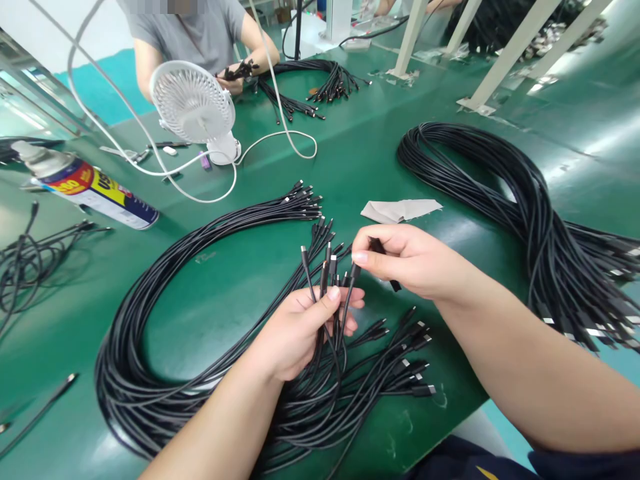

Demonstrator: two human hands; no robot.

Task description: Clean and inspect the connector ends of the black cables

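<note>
My left hand [305,327] is closed around several black USB cables [324,280], their metal-tipped plugs pointing up past the thumb. Just to its right, my right hand [400,257] pinches the plug end of one cable [355,269] between thumb and fingertips. A small black strip [385,257] shows within and below the right hand's fingers; what it is I cannot make out. Beneath both hands lies a large curved bundle of black cables [125,333]. Some of its plug ends [415,333] fan out at the lower right, and others [300,200] lie beyond my hands.
A spray can [95,187] stands tilted in view at left, near a white fan [195,113] with a looping cord. Another cable bundle [500,173] lies at right, by a crumpled pale scrap [400,210]. Across the green table [350,167], a person [195,40] handles cables.
</note>
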